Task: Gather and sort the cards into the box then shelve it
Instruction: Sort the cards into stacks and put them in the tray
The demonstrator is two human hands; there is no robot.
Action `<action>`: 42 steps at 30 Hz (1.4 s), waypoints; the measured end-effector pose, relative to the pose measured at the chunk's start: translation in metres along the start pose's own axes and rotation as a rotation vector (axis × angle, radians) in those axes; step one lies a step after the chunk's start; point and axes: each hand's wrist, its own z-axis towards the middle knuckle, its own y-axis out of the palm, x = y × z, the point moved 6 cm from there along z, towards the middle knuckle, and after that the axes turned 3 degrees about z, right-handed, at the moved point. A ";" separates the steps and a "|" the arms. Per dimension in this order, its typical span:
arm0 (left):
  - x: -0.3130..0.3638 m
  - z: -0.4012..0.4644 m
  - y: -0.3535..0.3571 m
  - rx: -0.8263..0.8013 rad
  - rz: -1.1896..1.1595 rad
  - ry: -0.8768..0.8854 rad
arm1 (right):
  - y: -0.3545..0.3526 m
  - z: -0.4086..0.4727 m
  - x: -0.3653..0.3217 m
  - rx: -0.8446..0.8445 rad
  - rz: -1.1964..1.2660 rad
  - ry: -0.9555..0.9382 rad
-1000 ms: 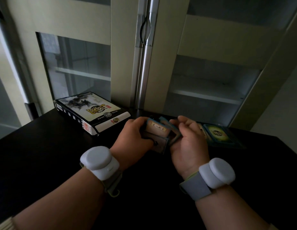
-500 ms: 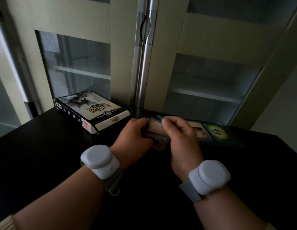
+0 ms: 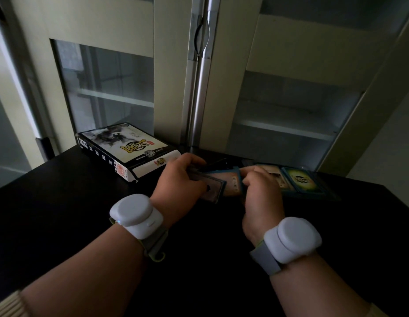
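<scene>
Cards, blue-bordered with tan faces, sit at mid-table as a small stack (image 3: 212, 187) gripped in the left hand (image 3: 178, 184), fingers curled over its far edge. Right hand (image 3: 260, 195) just beside it, fingers curled and pinching one blue-edged card (image 3: 233, 183) at the stack's right side; the card overlaps the stack. Each wrist carries a round white puck-shaped sensor on a grey strap, left (image 3: 135, 213) and right (image 3: 292, 239), nearest the camera. All rests over a black matte tabletop (image 3: 62, 213).

Past the right hand, loose cards lie flat on the table: a blue-framed card with a green-yellow emblem (image 3: 300, 180), and a tan-faced card (image 3: 271, 170) just left of it, partly hidden by the knuckles. Dim light; there may be more dark cards behind the left hand, hard to tell.

Farther left, the rectangular black-and-white game box with ink-wash artwork and gold lettering (image 3: 128, 149) lies closed and flat, apart from the hands. Behind everything stands a cream metal cabinet with glass doors (image 3: 171, 65), shut, silver centre handle strip (image 3: 202, 88), pale shelves (image 3: 285, 129) visible through the glass.
</scene>
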 end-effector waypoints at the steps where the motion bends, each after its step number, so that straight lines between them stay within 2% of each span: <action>1: -0.001 0.000 0.001 -0.006 0.005 -0.004 | 0.002 -0.001 0.001 -0.005 0.026 0.006; 3: -0.001 0.001 0.002 -0.014 0.019 -0.005 | 0.005 -0.002 0.000 -0.011 0.053 -0.010; 8: -0.002 0.000 0.004 -0.002 -0.044 -0.035 | 0.005 -0.006 -0.004 -0.018 -0.054 -0.140; 16: -0.008 0.001 0.004 -0.015 -0.029 -0.122 | 0.003 -0.001 0.004 0.008 -0.013 -0.024; 19: -0.002 -0.001 0.005 -0.022 0.016 -0.082 | 0.009 -0.004 0.004 -0.049 0.021 -0.013; 23: 0.015 -0.008 0.003 0.021 -0.061 0.063 | 0.014 -0.011 -0.007 -0.105 0.027 -0.172; 25: 0.018 -0.010 0.006 -0.001 -0.109 0.066 | 0.015 -0.012 -0.010 -0.116 -0.005 -0.232; 31: 0.009 -0.008 0.012 -0.109 -0.092 -0.067 | 0.010 -0.006 0.003 -0.067 -0.017 -0.079; 34: 0.010 -0.011 0.019 -0.178 -0.093 -0.069 | 0.018 -0.008 0.005 -0.155 -0.008 -0.031; 38: 0.009 -0.009 0.016 -0.118 -0.158 -0.070 | 0.022 -0.011 -0.002 -0.166 -0.035 -0.117; 42: 0.002 -0.006 0.018 -0.117 0.028 -0.093 | 0.019 -0.007 0.003 -0.168 -0.139 -0.081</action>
